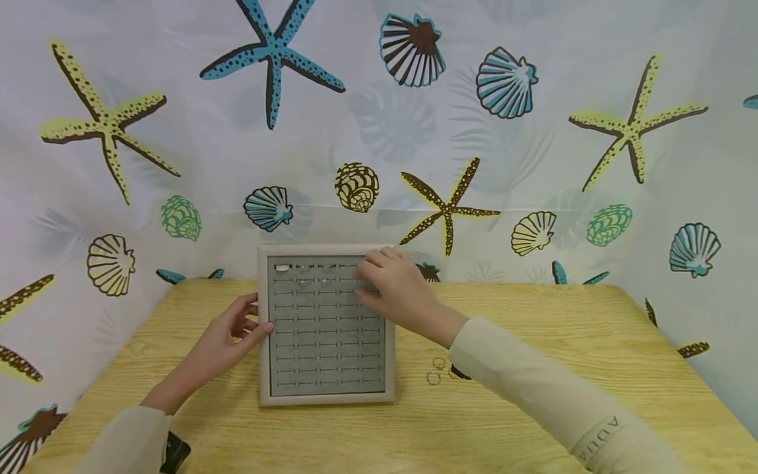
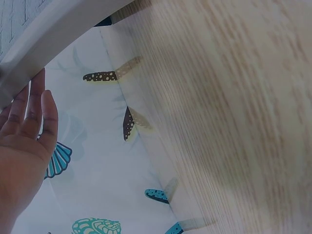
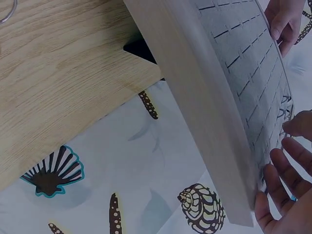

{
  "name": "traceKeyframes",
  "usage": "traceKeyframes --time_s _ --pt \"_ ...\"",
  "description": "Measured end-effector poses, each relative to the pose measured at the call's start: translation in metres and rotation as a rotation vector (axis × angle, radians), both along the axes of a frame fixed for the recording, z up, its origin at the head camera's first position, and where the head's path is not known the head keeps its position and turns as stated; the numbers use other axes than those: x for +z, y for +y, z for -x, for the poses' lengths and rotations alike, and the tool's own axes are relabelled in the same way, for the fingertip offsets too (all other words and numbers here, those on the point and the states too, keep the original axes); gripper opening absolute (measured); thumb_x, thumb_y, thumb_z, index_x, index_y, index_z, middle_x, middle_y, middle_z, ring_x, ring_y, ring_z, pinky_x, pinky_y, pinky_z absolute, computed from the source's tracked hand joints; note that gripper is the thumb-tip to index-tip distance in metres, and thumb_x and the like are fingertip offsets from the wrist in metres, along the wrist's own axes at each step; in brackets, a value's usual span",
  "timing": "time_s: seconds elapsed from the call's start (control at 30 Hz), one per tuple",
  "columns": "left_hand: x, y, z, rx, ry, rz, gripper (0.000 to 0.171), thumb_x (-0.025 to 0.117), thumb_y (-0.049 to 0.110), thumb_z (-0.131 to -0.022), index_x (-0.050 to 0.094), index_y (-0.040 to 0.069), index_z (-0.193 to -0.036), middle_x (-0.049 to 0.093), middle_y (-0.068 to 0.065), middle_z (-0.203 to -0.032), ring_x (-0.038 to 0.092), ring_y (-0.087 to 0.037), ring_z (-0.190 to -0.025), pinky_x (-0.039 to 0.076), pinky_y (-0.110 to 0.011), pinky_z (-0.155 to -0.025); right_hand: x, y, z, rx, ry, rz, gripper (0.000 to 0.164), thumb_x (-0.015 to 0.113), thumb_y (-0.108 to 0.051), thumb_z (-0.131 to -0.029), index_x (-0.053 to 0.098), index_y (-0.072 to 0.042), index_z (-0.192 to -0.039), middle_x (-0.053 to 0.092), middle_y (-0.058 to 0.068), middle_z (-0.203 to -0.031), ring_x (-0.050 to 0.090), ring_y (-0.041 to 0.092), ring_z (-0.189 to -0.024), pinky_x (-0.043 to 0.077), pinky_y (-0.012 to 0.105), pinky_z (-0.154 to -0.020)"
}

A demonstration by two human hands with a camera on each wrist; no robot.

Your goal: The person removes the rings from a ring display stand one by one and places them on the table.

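A ring display board (image 1: 328, 339) with a pale frame and grey slotted pad leans upright on the table. Several rings (image 1: 304, 266) sit in its top two rows, one of them a broad white band (image 1: 283, 267). My left hand (image 1: 227, 336) holds the frame's left side, thumb on the front edge and fingertips reaching behind. At the top right corner, my right hand (image 1: 403, 286) has its fingers over the upper slots. The right wrist view shows its fingers (image 3: 280, 187) extended along the pad's edge, thumb and forefinger apart, with no ring visible between them.
Loose rings (image 1: 434, 378) lie on the wooden table (image 1: 533, 342) right of the board, partly behind my right sleeve (image 1: 533, 375). Behind the board hangs a white cloth (image 1: 331, 138) printed with starfish and shells. A black support (image 3: 140, 50) shows behind the frame.
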State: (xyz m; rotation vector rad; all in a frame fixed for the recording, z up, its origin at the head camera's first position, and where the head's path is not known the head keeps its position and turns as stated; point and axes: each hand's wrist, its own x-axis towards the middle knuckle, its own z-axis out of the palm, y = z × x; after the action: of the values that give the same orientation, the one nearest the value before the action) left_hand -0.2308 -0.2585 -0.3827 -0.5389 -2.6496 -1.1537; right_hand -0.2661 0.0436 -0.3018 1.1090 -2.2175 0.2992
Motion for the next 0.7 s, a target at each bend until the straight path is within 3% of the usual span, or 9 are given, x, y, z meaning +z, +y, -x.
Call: traceKeyframes --time_s 0.23,0.53,0.7 --pt "0.002 0.002 -0.001 -0.011 0.001 -0.012 0.053 0.057 0.022 -0.091 0.034 0.011 -0.137 0.058 -0.012 -0.113 0.062 -0.01 -0.088 0.049 -0.023 -0.073 -0.002 -0.018 0.001 0.017 0.007 0.016 0.012 0.066 -0.022 -0.083 0.063 -0.016 -0.094 0.061 -0.003 -0.095 0.053 0.015 -0.089 0.041 0.034 -0.083" --pt "0.001 0.001 0.0 0.004 -0.003 0.005 0.052 0.055 0.026 -0.091 0.034 0.011 -0.137 0.059 -0.011 -0.112 0.061 -0.005 -0.087 0.048 -0.022 -0.074 -0.007 -0.034 0.003 -0.048 0.039 0.046 0.014 0.065 -0.025 -0.083 0.064 -0.02 -0.096 0.06 -0.006 -0.094 0.051 0.013 -0.086 0.039 0.032 -0.077" --pt "0.002 0.002 -0.001 0.005 -0.005 0.006 0.052 0.056 0.024 -0.091 0.034 0.009 -0.137 0.059 -0.012 -0.113 0.062 -0.008 -0.088 0.049 -0.022 -0.074 -0.01 -0.04 0.003 -0.066 0.066 0.088 0.011 0.066 -0.024 -0.083 0.065 -0.02 -0.093 0.058 -0.006 -0.091 0.049 0.013 -0.083 0.035 0.029 -0.072"
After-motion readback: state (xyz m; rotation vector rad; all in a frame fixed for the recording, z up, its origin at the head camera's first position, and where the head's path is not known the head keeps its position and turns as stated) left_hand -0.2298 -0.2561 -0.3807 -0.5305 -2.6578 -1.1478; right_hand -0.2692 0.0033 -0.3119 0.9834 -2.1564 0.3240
